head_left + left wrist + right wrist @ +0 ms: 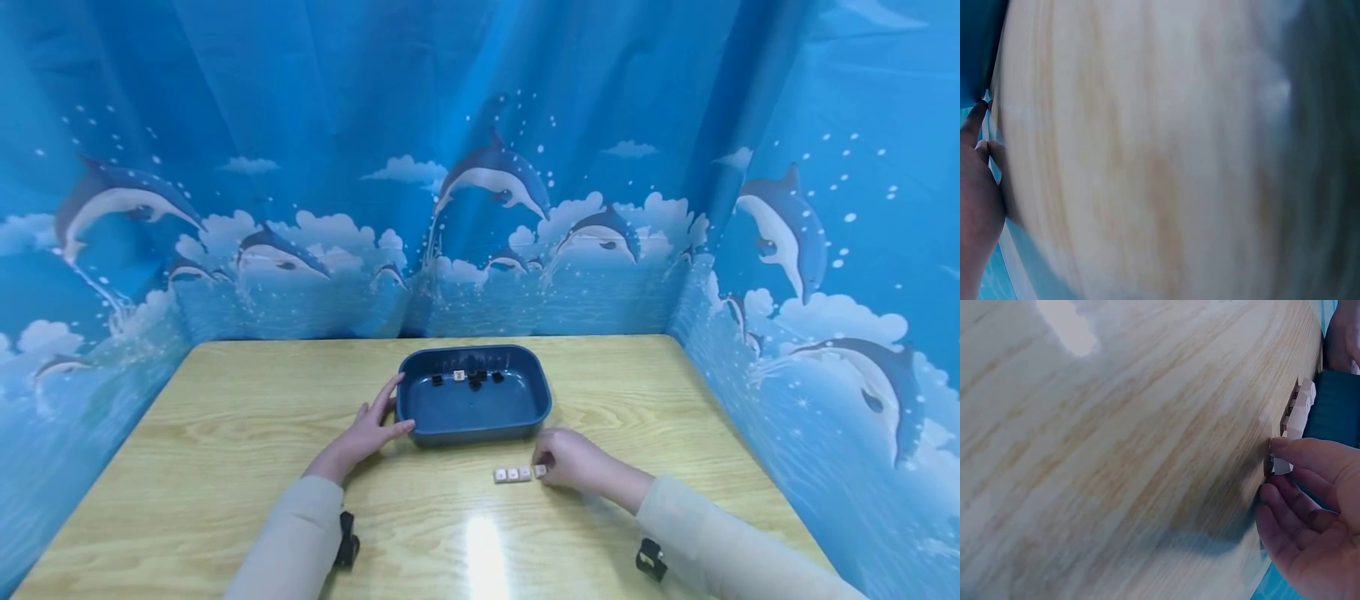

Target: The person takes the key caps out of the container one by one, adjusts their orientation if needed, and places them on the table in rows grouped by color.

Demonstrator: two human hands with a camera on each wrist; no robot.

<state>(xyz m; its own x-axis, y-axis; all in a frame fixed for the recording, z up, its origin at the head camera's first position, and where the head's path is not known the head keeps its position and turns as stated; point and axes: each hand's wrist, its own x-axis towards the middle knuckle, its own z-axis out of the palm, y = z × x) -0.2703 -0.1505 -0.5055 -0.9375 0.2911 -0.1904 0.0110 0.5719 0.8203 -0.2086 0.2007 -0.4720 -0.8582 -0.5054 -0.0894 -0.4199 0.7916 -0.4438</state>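
My right hand (pixel 573 460) pinches a white keycap (pixel 540 471) between thumb and fingertips, low over the table at the right end of a short row of white keycaps (pixel 513 475). A narrow gap parts it from that row. In the right wrist view, the pinched keycap (pixel 1282 465) shows between the fingers, and the row (pixel 1299 411) stands beyond it. Fingers spread, my left hand (pixel 367 432) rests against the left side of a dark blue plastic bin (pixel 472 435). Inside the bin lie several black keycaps (pixel 477 377) and one white keycap (pixel 459 376).
The light wooden table (pixel 247 433) carries the bin towards its far edge. A blue dolphin-printed curtain (pixel 337 167) closes off the back and both sides. Black straps (pixel 651 560) sit at both wrists.
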